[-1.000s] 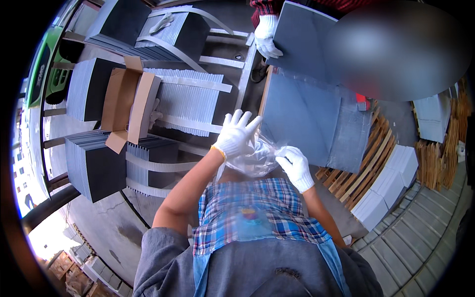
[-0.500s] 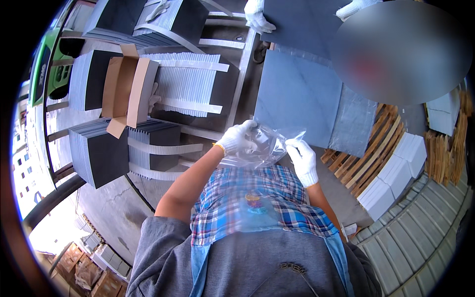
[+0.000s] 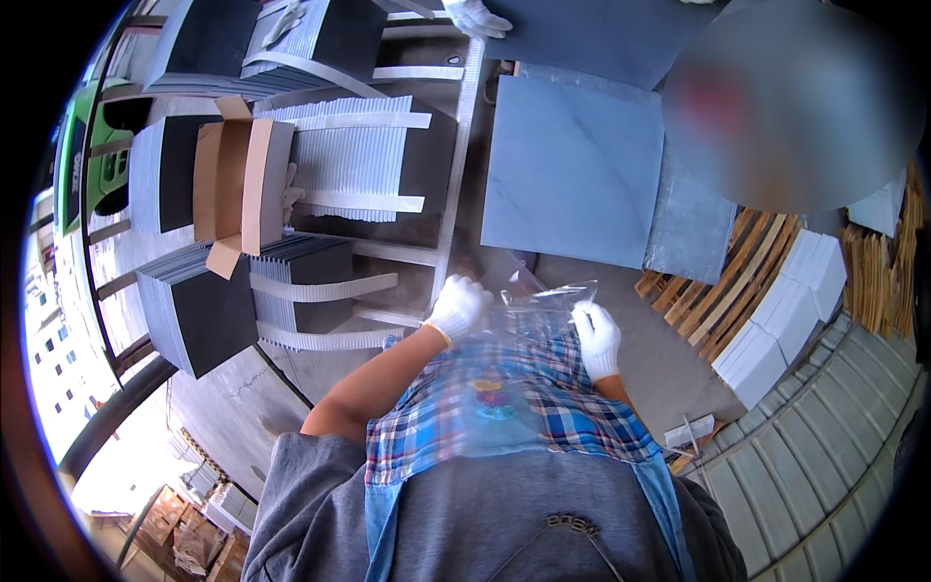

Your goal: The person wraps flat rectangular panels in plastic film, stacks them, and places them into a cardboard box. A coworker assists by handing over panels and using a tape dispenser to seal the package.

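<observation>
Both my hands wear white knitted gloves, held in front of my plaid apron. A crumpled sheet of clear plastic film [image 3: 543, 306] stretches between them. My right hand [image 3: 596, 338] pinches its right end between thumb and fingers. My left hand [image 3: 458, 310] is closed at the film's left side; the grip itself is partly hidden, and the see-through edge there is hard to make out. Just beyond my hands lies a large grey, faintly veined slab [image 3: 572, 175], flat, with nothing on its face.
Another person's gloved hand [image 3: 475, 17] rests on a dark slab [image 3: 592, 39] at the far side. Left stand strapped stacks of slabs [image 3: 349, 155] on a metal frame, with an opened cardboard box [image 3: 221, 184] on them. Wooden slats [image 3: 727, 276] and white boxes [image 3: 776, 320] are at right.
Both hands have come back toward my body, drawing the film off the slab's near edge. My left hand has turned and curled closed. The other person's far right hand has mostly left view.
</observation>
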`<state>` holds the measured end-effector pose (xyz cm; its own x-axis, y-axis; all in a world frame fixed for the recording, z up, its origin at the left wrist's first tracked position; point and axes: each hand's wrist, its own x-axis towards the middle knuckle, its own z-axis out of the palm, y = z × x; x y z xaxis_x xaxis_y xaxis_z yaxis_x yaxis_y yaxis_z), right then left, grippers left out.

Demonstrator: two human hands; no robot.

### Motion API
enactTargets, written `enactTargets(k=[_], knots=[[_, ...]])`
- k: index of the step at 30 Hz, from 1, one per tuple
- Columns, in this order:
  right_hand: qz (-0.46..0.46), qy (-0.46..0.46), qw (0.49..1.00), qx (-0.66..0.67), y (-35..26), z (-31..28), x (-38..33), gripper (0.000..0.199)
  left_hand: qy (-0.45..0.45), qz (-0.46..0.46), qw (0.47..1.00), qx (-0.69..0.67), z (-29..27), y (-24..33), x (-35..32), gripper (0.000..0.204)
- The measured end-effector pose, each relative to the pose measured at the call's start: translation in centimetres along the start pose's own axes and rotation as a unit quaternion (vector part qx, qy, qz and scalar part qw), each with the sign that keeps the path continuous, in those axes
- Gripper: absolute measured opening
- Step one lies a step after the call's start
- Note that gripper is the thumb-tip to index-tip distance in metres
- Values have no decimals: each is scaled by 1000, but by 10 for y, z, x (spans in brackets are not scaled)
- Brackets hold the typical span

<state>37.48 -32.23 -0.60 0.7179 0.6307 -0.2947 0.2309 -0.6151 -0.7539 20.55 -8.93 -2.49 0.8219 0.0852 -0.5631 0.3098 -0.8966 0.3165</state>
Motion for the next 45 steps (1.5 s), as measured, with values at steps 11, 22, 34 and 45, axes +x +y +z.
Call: enactTargets(k=[11,22,34,45], knots=[[196,245,943,113,28,-8,16,19,197,-10,980,-27,-59,53,74,25],[130,242,961,26,0,-18,164,23,373,-144,916,31,-124,-11,169,4],[-45,284,942,-174,-3,-35,279,20,556,-190,806,-75,-159,-36,250,34],[27,270,948,-164,-3,-38,297,24,401,26,911,-90,-117,30,214,49]])
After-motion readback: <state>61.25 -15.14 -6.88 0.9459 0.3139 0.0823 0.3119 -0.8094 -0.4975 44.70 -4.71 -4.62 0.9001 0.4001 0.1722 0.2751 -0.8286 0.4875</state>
